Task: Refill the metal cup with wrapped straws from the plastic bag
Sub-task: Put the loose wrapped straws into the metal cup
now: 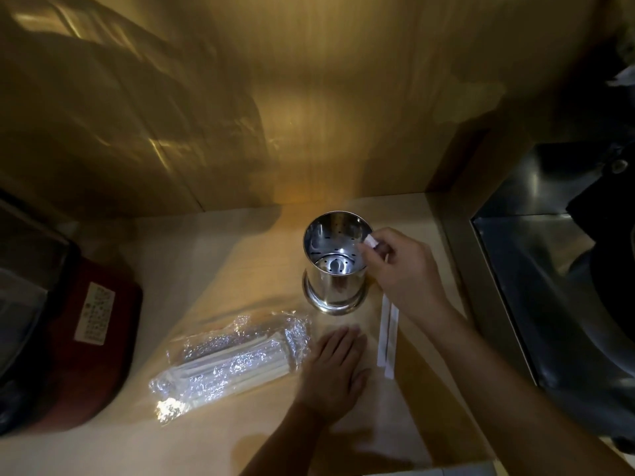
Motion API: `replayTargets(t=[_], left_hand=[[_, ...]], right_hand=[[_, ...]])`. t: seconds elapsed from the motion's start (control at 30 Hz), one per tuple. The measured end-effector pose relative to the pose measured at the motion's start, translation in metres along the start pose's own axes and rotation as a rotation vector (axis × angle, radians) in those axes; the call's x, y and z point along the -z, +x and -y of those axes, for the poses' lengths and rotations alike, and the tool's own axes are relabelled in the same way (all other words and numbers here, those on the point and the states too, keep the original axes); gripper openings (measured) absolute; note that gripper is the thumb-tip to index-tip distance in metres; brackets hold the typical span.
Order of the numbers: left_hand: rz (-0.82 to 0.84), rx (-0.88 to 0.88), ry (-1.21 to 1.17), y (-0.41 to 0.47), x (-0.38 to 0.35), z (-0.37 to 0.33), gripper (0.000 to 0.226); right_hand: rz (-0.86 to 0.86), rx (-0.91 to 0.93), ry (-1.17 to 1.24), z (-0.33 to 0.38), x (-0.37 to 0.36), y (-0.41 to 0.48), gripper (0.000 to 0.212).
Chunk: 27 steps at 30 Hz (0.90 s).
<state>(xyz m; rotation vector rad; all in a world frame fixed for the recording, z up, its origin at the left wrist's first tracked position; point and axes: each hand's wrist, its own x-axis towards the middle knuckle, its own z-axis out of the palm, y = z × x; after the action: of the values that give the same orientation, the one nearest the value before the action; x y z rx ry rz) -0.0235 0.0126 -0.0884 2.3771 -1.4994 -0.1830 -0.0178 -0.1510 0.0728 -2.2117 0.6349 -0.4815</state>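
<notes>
The right hand [402, 269] pinches two light, bendy wrapped straws [387, 334] at their tops beside the empty cup [335, 259] (best gripped mid-length), the left hand [335, 369] lies flat, empty, beside the slippery bag [230, 359] on the bench [213, 255].

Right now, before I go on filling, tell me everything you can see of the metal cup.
The metal cup is a shiny steel cylinder on a wider flared foot, standing upright on the pale counter near the back wall. Its wall and floor are pierced with small holes. No straws show inside. The right hand is at its right rim, pinching something small and white; whether it touches the rim is unclear. The plastic bag lies apart, nearer the camera.
</notes>
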Motion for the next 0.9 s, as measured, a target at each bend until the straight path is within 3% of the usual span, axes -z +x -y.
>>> replayTargets(t=[0.17, 0.27, 0.37, 0.47, 0.53, 0.63, 0.9], left_hand=[[-0.014, -0.005, 0.013, 0.000, 0.002, 0.001, 0.048], [-0.017, -0.008, 0.018, -0.001, 0.001, 0.000, 0.048], [-0.017, -0.008, 0.013, -0.002, 0.000, 0.000, 0.047], [-0.013, -0.006, 0.025, -0.001, -0.002, 0.001, 0.047], [-0.008, 0.001, 0.026, -0.001, -0.002, 0.001, 0.047], [-0.015, -0.002, 0.023, -0.001, -0.003, 0.001, 0.046], [-0.014, -0.011, 0.037, -0.002, -0.001, 0.000, 0.046]], right_hand=[[-0.150, -0.049, 0.225, -0.010, 0.002, -0.003, 0.009], [-0.225, -0.153, 0.214, -0.033, -0.001, -0.008, 0.014], [-0.060, -0.363, 0.018, -0.066, -0.010, -0.015, 0.010], [0.219, -0.577, -0.259, -0.093, -0.023, -0.028, 0.032], [0.318, -0.647, -0.295, -0.101, -0.032, -0.037, 0.043], [0.315, -0.686, -0.288, -0.103, -0.041, -0.042, 0.052], [0.444, -0.677, -0.458, -0.103, -0.039, -0.039, 0.035]])
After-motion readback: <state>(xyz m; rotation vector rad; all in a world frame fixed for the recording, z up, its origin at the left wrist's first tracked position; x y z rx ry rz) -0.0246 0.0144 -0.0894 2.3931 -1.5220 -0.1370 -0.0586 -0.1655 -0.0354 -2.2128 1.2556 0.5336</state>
